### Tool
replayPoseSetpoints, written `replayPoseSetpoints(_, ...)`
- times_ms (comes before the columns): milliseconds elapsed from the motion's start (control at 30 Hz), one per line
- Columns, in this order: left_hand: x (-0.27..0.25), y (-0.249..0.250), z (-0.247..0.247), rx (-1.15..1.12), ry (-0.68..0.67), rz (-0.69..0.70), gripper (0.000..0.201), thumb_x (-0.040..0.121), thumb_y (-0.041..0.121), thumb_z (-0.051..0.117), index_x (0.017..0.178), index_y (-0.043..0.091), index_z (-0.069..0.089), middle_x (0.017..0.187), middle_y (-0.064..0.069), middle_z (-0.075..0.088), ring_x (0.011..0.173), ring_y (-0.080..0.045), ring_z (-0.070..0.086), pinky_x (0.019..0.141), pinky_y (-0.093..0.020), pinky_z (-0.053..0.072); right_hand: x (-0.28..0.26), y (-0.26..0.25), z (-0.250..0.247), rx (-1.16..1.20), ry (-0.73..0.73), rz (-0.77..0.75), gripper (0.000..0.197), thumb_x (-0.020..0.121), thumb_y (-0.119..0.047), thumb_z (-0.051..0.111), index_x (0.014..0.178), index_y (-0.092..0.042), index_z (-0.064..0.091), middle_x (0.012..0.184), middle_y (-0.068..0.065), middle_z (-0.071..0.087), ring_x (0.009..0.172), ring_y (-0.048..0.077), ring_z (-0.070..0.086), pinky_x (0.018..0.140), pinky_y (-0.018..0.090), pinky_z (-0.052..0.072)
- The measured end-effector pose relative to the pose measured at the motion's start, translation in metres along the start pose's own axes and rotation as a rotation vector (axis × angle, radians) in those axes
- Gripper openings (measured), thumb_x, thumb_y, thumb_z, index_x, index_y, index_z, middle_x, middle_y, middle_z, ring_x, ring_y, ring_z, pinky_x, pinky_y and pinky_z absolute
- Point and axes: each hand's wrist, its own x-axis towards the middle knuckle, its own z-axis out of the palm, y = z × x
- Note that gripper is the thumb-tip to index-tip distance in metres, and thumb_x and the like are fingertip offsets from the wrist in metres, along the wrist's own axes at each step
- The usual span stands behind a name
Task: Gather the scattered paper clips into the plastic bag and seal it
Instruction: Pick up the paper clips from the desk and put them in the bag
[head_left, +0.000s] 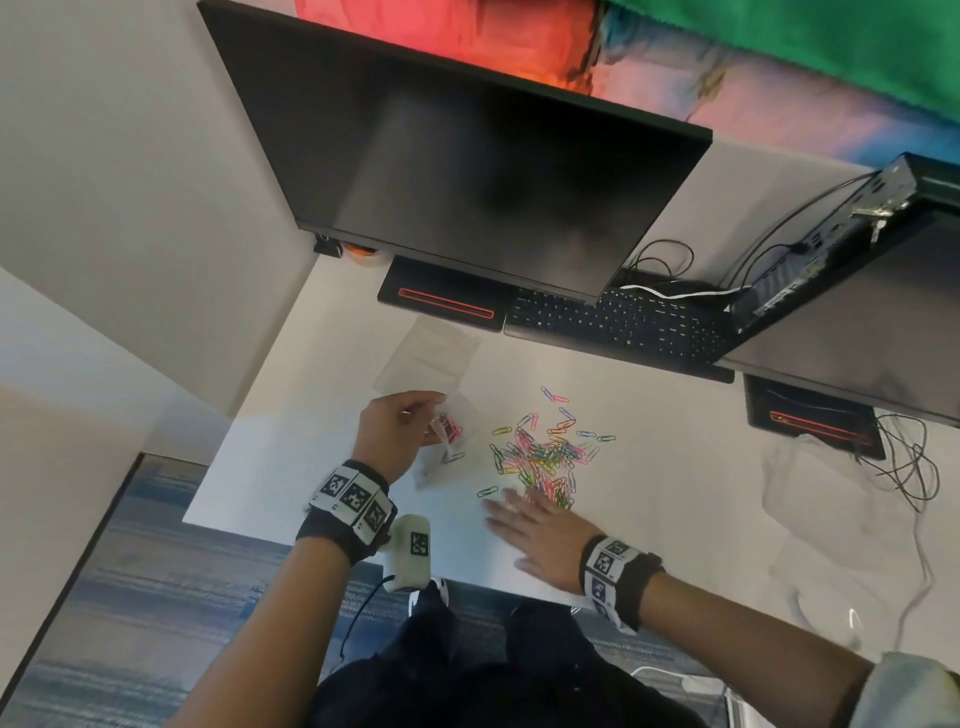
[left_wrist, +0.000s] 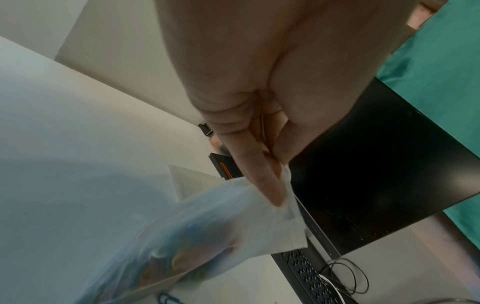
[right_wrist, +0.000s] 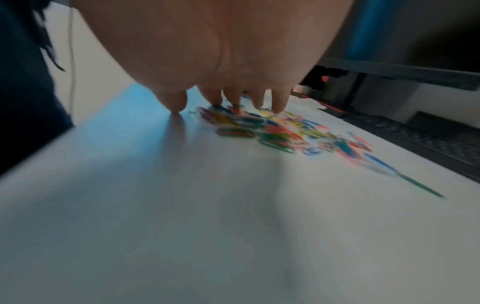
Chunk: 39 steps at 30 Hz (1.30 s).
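Coloured wire paper clips (head_left: 540, 457) lie under the flat, spread right hand (head_left: 540, 535); the left hand's (head_left: 395, 436) grip pinches the clear plastic bag (head_left: 447, 441); best raked together over the white worktop (head_left: 675, 519).

Right wrist view motion-blurred: paper clips (right_wrist: 272, 131) smear into colour streaks, can't count them. Left wrist view: plastic bag (left_wrist: 207, 222) contents just a coloured blur, bag's lower end cut off by the frame edge. Head view: left hand (head_left: 395, 434) covers the bag mouth, clips inside too small to count. Right hand (head_left: 540, 535) fingers (head_left: 506, 501) blurred, contact with the pile unclear.
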Motion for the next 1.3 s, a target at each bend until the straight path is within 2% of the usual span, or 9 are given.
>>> replayPoseSetpoints(200,0.001,0.000,-0.004,-0.033,0.027,-0.011,0.021,0.095,0.002,0.057,0.104,0.010,0.074,0.098,-0.012,0.073,0.083,-0.020,0.073,0.076,-0.038,0.063,-0.002,0.041,0.004,0.007,0.154,0.283,0.057,0.100,-0.043,0.031,0.151,-0.021,0.017,0.160,0.009,-0.001,0.145,0.039,0.005,0.115,0.056,0.017)
replayPoseSetpoints(300,0.001,0.001,-0.002,-0.025,0.025,-0.012,0.021,0.094,0.003,0.057,0.105,0.010,0.075,0.096,-0.011,0.073,0.080,-0.019,0.073,0.076,-0.039,0.063,0.005,0.044,-0.007,0.093,0.135,0.321,0.064,0.095,-0.016,0.050,0.151,-0.018,0.019,0.160,0.015,0.002,0.143,0.044,0.016,0.114,0.053,0.024)
replayPoseSetpoints(367,0.001,0.001,-0.001,-0.022,0.024,-0.012,0.021,0.094,0.003,0.057,0.105,0.010,0.075,0.096,-0.010,0.073,0.081,-0.020,0.073,0.077,-0.040,0.062,0.005,0.045,-0.018,0.125,0.150,0.314,0.066,0.086,0.005,0.052,0.146,-0.010,0.030,0.158,0.017,0.012,0.140,0.039,0.025,0.112,0.046,0.034)
replayPoseSetpoints(500,0.002,0.003,0.005,-0.011,0.007,-0.010,0.020,0.095,0.003,0.057,0.104,0.009,0.074,0.097,-0.010,0.073,0.085,-0.023,0.073,0.077,-0.041,0.062,0.010,0.059,-0.028,0.200,0.238,0.365,0.050,0.084,0.007,0.054,0.131,-0.011,0.053,0.142,0.012,0.045,0.122,0.028,0.051,0.098,0.038,0.050)
replayPoseSetpoints(600,0.001,0.004,0.009,0.015,-0.011,-0.005,0.021,0.095,0.004,0.056,0.104,0.010,0.074,0.099,-0.012,0.073,0.087,-0.022,0.073,0.076,-0.039,0.063,0.011,0.074,-0.037,0.510,0.365,0.601,0.039,0.086,0.002,0.056,0.118,-0.018,0.067,0.115,0.006,0.068,0.096,0.020,0.065,0.090,0.027,0.053)
replayPoseSetpoints(733,0.002,0.004,0.012,0.015,-0.024,-0.011,0.022,0.095,0.004,0.056,0.101,0.015,0.075,0.098,-0.012,0.074,0.085,-0.023,0.074,0.077,-0.041,0.063,0.001,0.083,-0.069,1.058,0.599,0.820,0.021,0.079,-0.011,0.075,0.099,-0.019,0.076,0.095,0.003,0.075,0.081,0.015,0.070,0.072,0.003,0.048)
replayPoseSetpoints(933,0.001,0.008,0.017,0.037,-0.053,-0.021,0.024,0.095,0.007,0.057,0.095,0.022,0.076,0.088,-0.011,0.075,0.078,-0.025,0.075,0.080,-0.042,0.062,0.009,0.058,-0.141,1.719,0.575,0.479,0.031,0.081,-0.003,0.072,0.111,-0.001,0.068,0.099,0.014,0.073,0.086,0.024,0.073,0.075,0.024,0.058)
replayPoseSetpoints(1100,-0.004,0.017,0.021,0.032,-0.071,-0.022,0.020,0.095,0.006,0.057,0.101,0.010,0.075,0.087,-0.014,0.076,0.076,-0.021,0.075,0.077,-0.036,0.062,0.040,0.033,-0.162,1.480,0.431,0.466,0.018,0.080,-0.009,0.075,0.098,-0.010,0.075,0.086,0.005,0.076,0.076,0.014,0.073,0.072,0.019,0.057)
replayPoseSetpoints(1300,-0.005,0.020,0.021,0.032,-0.099,0.009,0.027,0.094,0.004,0.057,0.089,0.023,0.076,0.084,-0.009,0.077,0.073,-0.019,0.075,0.076,-0.039,0.063,0.065,0.022,-0.169,1.408,0.464,0.660,0.012,0.077,-0.004,0.076,0.089,-0.006,0.076,0.079,0.007,0.074,0.060,0.009,0.070,0.058,0.011,0.053)
